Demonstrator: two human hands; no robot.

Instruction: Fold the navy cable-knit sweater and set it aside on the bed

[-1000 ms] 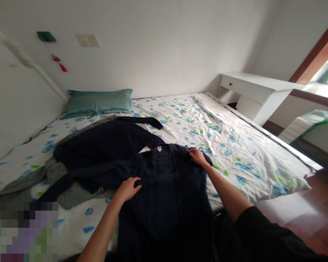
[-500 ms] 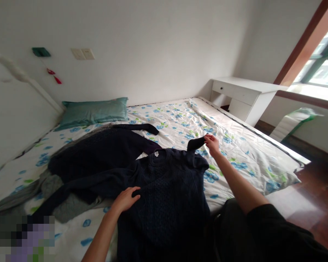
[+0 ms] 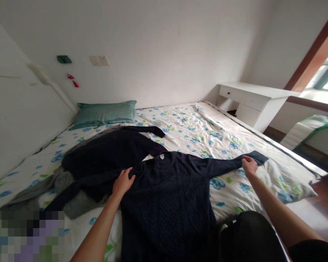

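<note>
A dark navy cable-knit sweater (image 3: 169,196) lies front-up on the bed, collar away from me. My right hand (image 3: 249,166) grips the cuff end of its right sleeve (image 3: 224,164), which is stretched out flat to the right over the floral sheet. My left hand (image 3: 123,182) presses flat on the sweater's left shoulder, fingers spread. The sweater's left sleeve runs down-left under other clothes.
A second dark garment (image 3: 112,149) and grey clothing (image 3: 71,198) are heaped left of the sweater. A teal pillow (image 3: 105,112) lies at the head of the bed (image 3: 196,127). A white desk (image 3: 251,102) stands right, beside wooden floor.
My right hand pulled the folded sleeve out from the sweater's shoulder and drew it out straight to the right. My left hand stayed on the left shoulder, shifting slightly.
</note>
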